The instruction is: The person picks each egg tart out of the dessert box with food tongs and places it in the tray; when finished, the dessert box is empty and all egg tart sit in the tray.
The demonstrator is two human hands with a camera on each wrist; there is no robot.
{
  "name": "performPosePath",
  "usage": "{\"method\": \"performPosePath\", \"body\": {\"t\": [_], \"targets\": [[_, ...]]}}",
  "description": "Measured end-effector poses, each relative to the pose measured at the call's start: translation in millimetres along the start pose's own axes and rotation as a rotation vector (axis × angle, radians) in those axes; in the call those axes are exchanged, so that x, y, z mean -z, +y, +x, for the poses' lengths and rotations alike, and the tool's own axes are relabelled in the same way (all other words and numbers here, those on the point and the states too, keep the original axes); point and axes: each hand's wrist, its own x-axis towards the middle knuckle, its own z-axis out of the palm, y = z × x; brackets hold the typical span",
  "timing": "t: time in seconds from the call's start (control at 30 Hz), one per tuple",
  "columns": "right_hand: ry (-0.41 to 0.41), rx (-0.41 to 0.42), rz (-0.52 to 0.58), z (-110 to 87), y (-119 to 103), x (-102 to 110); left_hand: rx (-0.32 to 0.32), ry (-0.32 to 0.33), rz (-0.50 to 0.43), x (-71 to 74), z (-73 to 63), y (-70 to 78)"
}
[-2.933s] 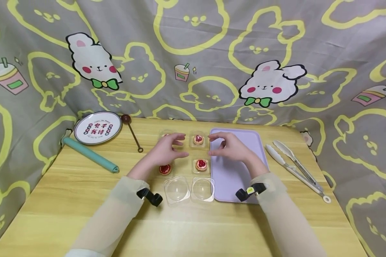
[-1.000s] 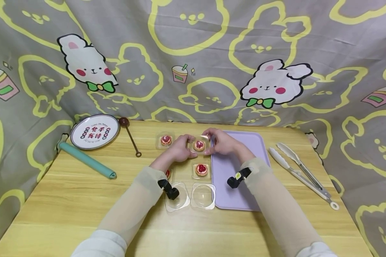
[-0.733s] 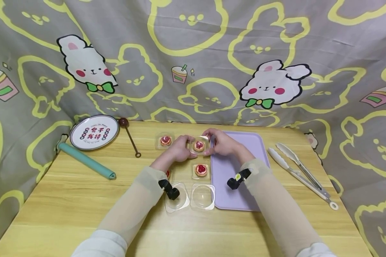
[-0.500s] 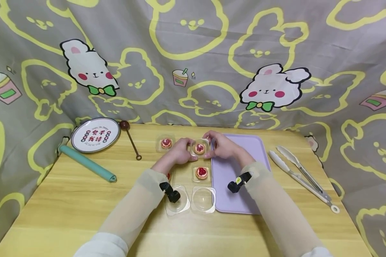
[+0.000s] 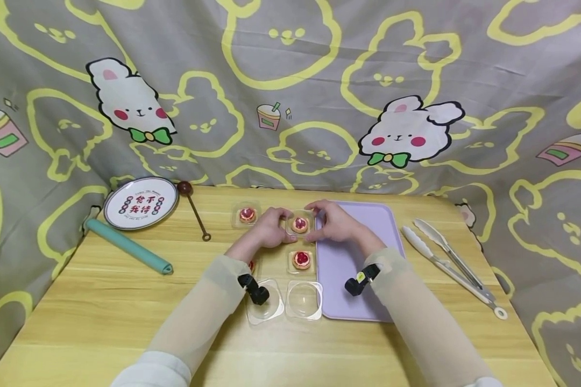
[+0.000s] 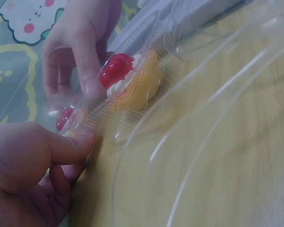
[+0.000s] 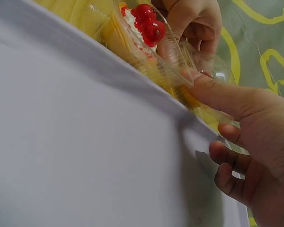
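In the head view, a clear plastic tart box [image 5: 290,216] with a domed lid stands at the back middle, a cherry-topped tart [image 5: 299,224] inside it. My left hand [image 5: 271,228] holds its left side, thumb along the rim. On the opposite side my right hand [image 5: 338,221] grips the edge by the corners; in the right wrist view its other fingers [image 7: 232,182] are curled clear of the box. Just in front is another box with a tart [image 5: 301,260]. A lidded tart [image 5: 247,215] sits behind my left hand, and my left forearm partly covers a further tart [image 5: 252,266].
Two clear lids [image 5: 304,300] lie in front of the boxes. A lilac tray [image 5: 358,295] adjoins them on the right, with tongs [image 5: 452,266] beyond. At left are a white plate [image 5: 141,203], a teal rolled item [image 5: 129,246] and a brown long-handled spoon [image 5: 193,209].
Both hands were apart, around the back tart box, about three seconds ago. They have since closed onto its two sides. Over the last second they have hardly moved.
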Motion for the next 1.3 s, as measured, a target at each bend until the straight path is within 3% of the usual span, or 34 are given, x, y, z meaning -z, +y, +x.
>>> {"method": "performPosePath", "body": {"t": [0.3, 0.8, 1.03, 1.3], "targets": [[0.064, 0.008, 0.007, -3.6, 0, -2, 0.016, -0.002, -0.013, -0.3, -1.2, 5.8], [0.065, -0.018, -0.075, -2.3, -1, -5, 0.014, -0.010, 0.008, 0.6, -0.6, 0.1], [0.111, -0.005, -0.222, -4.1, -4, -3, 0.017, -0.016, 0.011, 0.9, 0.3, 0.2], [0.100, 0.020, -0.431, -3.6, -14, -1, 0.016, -0.024, 0.023, 1.6, 1.1, 1.1]]}}
